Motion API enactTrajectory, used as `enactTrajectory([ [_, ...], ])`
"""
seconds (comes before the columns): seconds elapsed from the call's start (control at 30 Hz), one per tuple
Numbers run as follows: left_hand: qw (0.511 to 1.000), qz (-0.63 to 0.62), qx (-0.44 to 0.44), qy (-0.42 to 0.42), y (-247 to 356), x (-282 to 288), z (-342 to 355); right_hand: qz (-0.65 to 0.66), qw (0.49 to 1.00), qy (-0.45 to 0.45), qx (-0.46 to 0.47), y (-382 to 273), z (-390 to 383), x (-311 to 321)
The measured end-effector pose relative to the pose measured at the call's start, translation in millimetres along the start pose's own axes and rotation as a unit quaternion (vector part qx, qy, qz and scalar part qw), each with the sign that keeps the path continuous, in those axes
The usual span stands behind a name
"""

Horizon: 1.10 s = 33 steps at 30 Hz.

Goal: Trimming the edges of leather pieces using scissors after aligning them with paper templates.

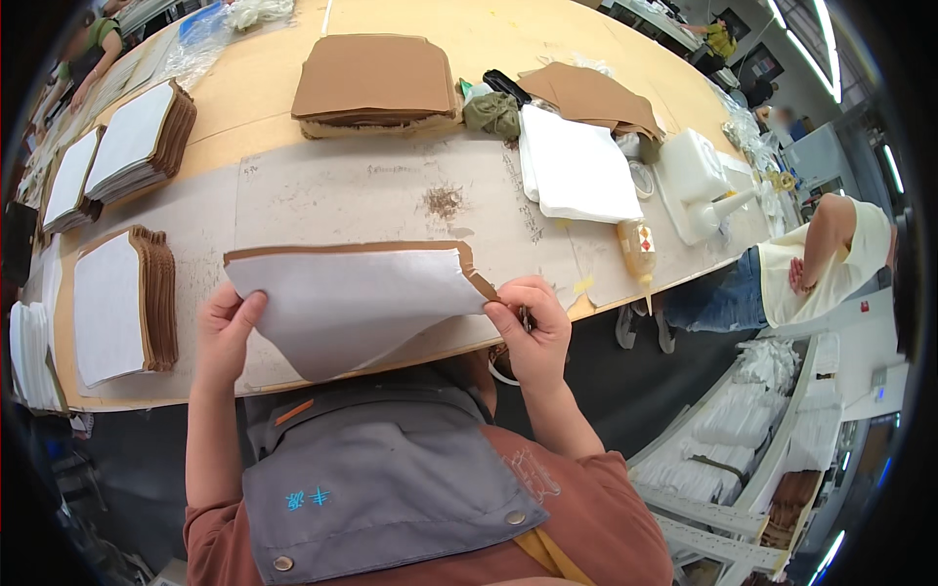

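A white sheet with a brown edging strip (362, 298) is stretched between my two hands over the table's near edge. My left hand (227, 327) pinches its left end, thumb lying on the white face. At the other end, my right hand (535, 327) grips the corner where the brown strip turns down. Something small and dark shows among the right fingers, too little of it to name. The sheet's lower part hangs toward my grey apron (381, 479). Past it lies a stack of brown pieces (371, 78).
On the left stand stacks of white-faced brown pieces (112, 308). Toward the right are a white sheet pile (576, 166), an amber squeeze bottle (637, 249), a white jug (694, 161) and a green cloth (493, 114). A person in a pale shirt (831, 264) stands beside the table.
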<state>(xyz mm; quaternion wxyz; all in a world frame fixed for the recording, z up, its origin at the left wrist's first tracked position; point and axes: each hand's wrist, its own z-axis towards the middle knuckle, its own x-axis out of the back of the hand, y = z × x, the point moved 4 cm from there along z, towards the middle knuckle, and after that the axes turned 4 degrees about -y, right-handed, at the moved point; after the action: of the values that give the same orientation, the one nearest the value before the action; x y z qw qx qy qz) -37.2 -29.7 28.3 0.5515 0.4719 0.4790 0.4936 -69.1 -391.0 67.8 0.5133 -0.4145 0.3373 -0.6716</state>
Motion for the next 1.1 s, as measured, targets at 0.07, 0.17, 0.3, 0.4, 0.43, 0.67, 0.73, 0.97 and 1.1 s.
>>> enactTrajectory([
  [0.07,0.998,0.062,0.007,0.001,26,5,8,0.02,0.999,-0.021,-0.024,1,-4,-2],
  [0.17,0.976,0.216,0.023,0.009,72,1,38,0.166,0.975,-0.007,-0.146,0,-5,-19],
  [0.3,0.897,0.439,0.032,-0.041,73,-5,96,-0.014,0.98,-0.074,-0.184,34,3,-36],
  [0.4,0.784,0.58,-0.22,0.036,28,-18,108,-0.124,0.969,-0.087,-0.196,52,4,-40],
  [0.43,0.808,0.557,-0.187,-0.024,21,-34,111,-0.194,0.951,-0.098,-0.218,59,3,-35],
  [0.67,0.784,0.531,-0.235,-0.222,-31,-127,93,-0.198,0.969,-0.123,-0.078,80,35,-27],
  [0.73,0.791,0.519,-0.249,-0.206,-40,-133,89,-0.188,0.965,-0.161,-0.088,91,46,-33],
  [0.97,0.771,0.557,-0.21,-0.225,-54,-136,92,-0.282,0.929,-0.241,-0.001,115,66,-56],
  [1.1,0.756,0.565,-0.238,-0.227,-58,-136,95,-0.347,0.905,-0.241,0.055,116,68,-58],
])
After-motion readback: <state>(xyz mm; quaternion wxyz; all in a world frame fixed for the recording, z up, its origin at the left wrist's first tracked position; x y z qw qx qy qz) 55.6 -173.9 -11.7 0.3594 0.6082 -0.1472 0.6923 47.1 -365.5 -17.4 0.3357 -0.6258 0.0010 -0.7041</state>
